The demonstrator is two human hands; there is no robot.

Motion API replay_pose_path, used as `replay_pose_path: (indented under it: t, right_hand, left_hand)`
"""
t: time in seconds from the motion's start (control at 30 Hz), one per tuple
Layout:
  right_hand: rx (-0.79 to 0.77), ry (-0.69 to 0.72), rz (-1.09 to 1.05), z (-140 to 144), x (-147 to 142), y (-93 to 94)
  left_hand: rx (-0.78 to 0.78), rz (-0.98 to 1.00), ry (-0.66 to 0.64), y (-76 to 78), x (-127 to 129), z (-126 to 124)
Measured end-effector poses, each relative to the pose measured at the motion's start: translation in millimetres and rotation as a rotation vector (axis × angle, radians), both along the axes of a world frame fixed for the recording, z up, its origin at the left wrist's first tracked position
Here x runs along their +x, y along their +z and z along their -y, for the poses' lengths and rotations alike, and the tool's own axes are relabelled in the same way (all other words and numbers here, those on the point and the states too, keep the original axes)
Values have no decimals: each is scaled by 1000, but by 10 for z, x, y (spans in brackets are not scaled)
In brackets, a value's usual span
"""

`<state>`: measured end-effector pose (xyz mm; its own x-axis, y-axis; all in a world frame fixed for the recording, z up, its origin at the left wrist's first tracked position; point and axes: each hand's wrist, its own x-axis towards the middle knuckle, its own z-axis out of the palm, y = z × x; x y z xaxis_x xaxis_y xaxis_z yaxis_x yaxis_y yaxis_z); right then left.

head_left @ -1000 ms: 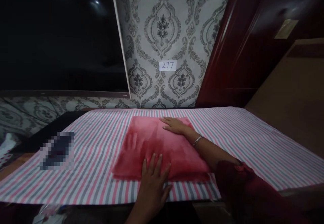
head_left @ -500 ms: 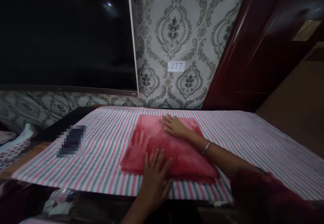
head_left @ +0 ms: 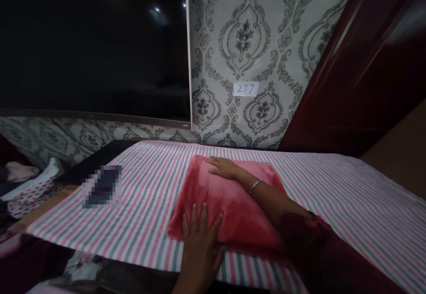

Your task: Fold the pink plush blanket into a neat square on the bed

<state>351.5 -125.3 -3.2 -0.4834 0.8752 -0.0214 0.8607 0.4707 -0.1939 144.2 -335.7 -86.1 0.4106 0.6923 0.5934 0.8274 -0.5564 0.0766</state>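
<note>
A folded red plush cloth [head_left: 239, 214] lies flat on a striped sheet, with paler pink patches where its pile is brushed. My left hand [head_left: 201, 234] rests at its near left edge, palm down and fingers spread. Farther back, my right hand [head_left: 224, 168] lies flat on the cloth near its far left corner, fingers stretched out. A thin bracelet circles that wrist. The right sleeve covers part of the cloth's near right side.
Pink, grey and white stripes mark the sheet [head_left: 140, 196] on the table. A pixelated dark object [head_left: 102, 187] lies on its left part. Behind stand a large black screen [head_left: 93, 50] and a patterned wall [head_left: 213, 32]. Spotted fabric [head_left: 29, 196] is at far left.
My right hand has slid left across the cloth toward its far left corner. A handprint in the pile at the left has been smoothed away. The view has shifted, moving the scene rightward.
</note>
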Motion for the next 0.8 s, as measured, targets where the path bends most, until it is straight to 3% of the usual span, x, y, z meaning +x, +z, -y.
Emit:
replay_pose_path:
  t: [0.17, 0.27, 0.4, 0.63, 0.8]
  right_hand:
    - [-9, -52, 66, 69, -185, 149]
    - [78, 117, 60, 214, -429, 209]
    - [24, 267, 46, 247, -663, 139]
    - [-73, 121, 1, -201, -648, -23]
    - [-125, 0, -76, -322, -681, 41]
  left_hand:
    - [16, 21, -31, 62, -58, -12]
    - [49, 42, -29, 135, -179, -86]
    - [36, 68, 87, 149, -254, -175]
    - [-50, 57, 151, 72, -207, -156]
    - [-30, 59, 132, 86, -254, -200]
